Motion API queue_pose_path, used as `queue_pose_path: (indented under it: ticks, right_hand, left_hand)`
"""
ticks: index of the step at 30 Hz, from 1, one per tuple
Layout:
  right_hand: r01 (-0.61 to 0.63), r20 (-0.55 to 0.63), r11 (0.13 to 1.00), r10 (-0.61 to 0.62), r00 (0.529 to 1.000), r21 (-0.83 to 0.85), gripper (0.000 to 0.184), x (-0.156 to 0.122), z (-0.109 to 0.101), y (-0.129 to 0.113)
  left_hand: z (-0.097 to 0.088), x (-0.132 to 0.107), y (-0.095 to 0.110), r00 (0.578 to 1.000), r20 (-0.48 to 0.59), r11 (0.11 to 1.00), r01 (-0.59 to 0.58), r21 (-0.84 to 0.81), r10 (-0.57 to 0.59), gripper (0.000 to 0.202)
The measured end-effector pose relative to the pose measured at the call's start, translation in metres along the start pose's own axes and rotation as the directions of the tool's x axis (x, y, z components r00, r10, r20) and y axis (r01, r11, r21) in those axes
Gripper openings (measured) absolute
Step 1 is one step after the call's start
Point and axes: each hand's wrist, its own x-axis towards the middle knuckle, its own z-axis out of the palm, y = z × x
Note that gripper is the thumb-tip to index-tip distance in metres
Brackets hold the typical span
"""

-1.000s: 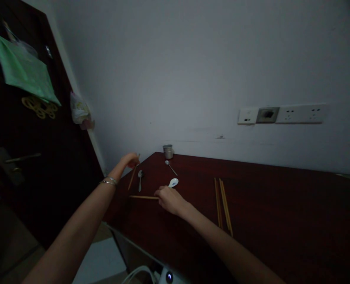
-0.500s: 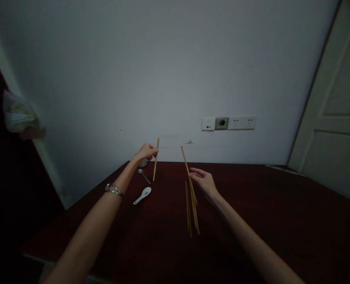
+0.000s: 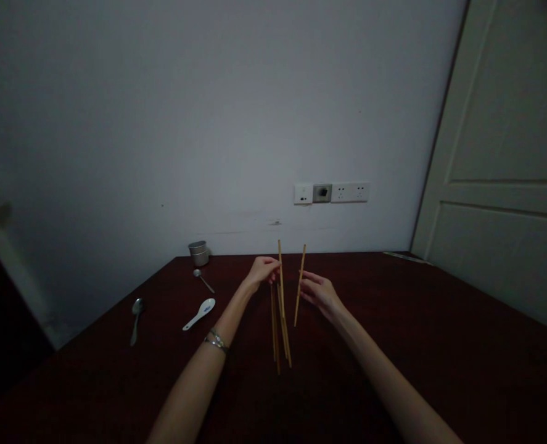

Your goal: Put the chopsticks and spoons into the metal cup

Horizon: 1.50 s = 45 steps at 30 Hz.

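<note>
My left hand (image 3: pixel 264 269) pinches a light wooden chopstick (image 3: pixel 281 290), held steeply tilted over the table. To its right, my right hand (image 3: pixel 318 291) grips another chopstick (image 3: pixel 300 287) near its middle, also nearly upright. Several loose chopsticks (image 3: pixel 277 345) lie on the dark red table (image 3: pixel 370 370) just below and between the hands, their far ends partly hidden behind the left hand and its chopstick. A white ceramic spoon (image 3: pixel 200 314) with a blue mark rests to the left of my left forearm.
A metal cup (image 3: pixel 199 253) stands at the table's back left, by the wall. In front of it lies a small metal spoon (image 3: pixel 203 281), and a larger metal spoon (image 3: pixel 136 320) is farther left. Wall sockets (image 3: pixel 331 193) sit above the back edge; a door (image 3: pixel 499 185) is at right.
My left hand has come rightward with its chopstick, beside the loose ones. My right hand has lifted its chopstick away from the pile. The view has turned left, bringing the cup and larger spoon into sight.
</note>
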Motion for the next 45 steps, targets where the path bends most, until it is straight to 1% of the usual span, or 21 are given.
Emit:
queue_pose_path:
  ticks: [2, 5, 10, 15, 19, 25, 30, 37, 40, 45]
  right_hand:
    - [-0.013, 0.024, 0.999, 0.013, 1.000, -0.031, 0.032, -0.001, 0.002, 0.003]
    - [-0.016, 0.035, 0.995, 0.019, 0.999, -0.095, 0.035, -0.005, 0.008, 0.009]
    - [0.031, 0.037, 0.985, -0.025, 0.999, -0.170, 0.035, -0.008, 0.016, 0.017]
    - [0.034, 0.056, 0.981, -0.024, 0.998, -0.190, 0.033, -0.007, 0.013, 0.022]
    - [0.034, 0.046, 0.984, -0.026, 0.999, -0.177, 0.033, -0.005, 0.010, 0.024]
    - [0.001, 0.088, 0.991, 0.012, 0.996, -0.137, 0.026, -0.006, 0.011, 0.021]
    - [-0.021, 0.105, 0.990, 0.036, 0.994, -0.142, 0.024, -0.008, 0.010, 0.020]
    - [-0.032, 0.144, 0.982, 0.059, 0.988, -0.186, 0.023, -0.009, 0.011, 0.019]
    - [-0.039, 0.169, 0.978, 0.074, 0.983, -0.206, 0.023, -0.010, 0.011, 0.019]
    - [-0.035, 0.195, 0.968, 0.086, 0.977, -0.250, 0.024, -0.012, 0.009, 0.019]
  left_hand:
    - [0.005, -0.002, -0.004, 1.000, 0.013, 1.000, 0.008, 0.006, -0.008, 0.016]
    - [0.012, -0.005, -0.006, 0.998, 0.033, 0.999, 0.051, 0.010, -0.051, 0.017]
    - [0.023, -0.006, -0.008, 0.995, 0.046, 0.996, 0.089, -0.028, -0.087, 0.016]
    - [0.028, -0.008, -0.011, 0.992, 0.048, 0.988, 0.120, -0.095, -0.116, 0.017]
    - [0.030, -0.010, -0.012, 0.992, 0.050, 0.981, 0.124, -0.149, -0.118, 0.015]
    - [0.032, -0.011, -0.014, 0.990, 0.049, 0.969, 0.138, -0.206, -0.130, 0.013]
    - [0.030, -0.010, -0.014, 0.981, 0.057, 0.931, 0.191, -0.312, -0.183, 0.009]
    - [0.027, -0.004, -0.024, 0.977, 0.067, 0.883, 0.210, -0.420, -0.201, 0.021]
    - [0.025, -0.003, -0.027, 0.976, 0.086, 0.874, 0.217, -0.435, -0.200, 0.025]
    - [0.024, -0.002, -0.026, 0.972, 0.073, 0.883, 0.233, -0.408, -0.223, 0.024]
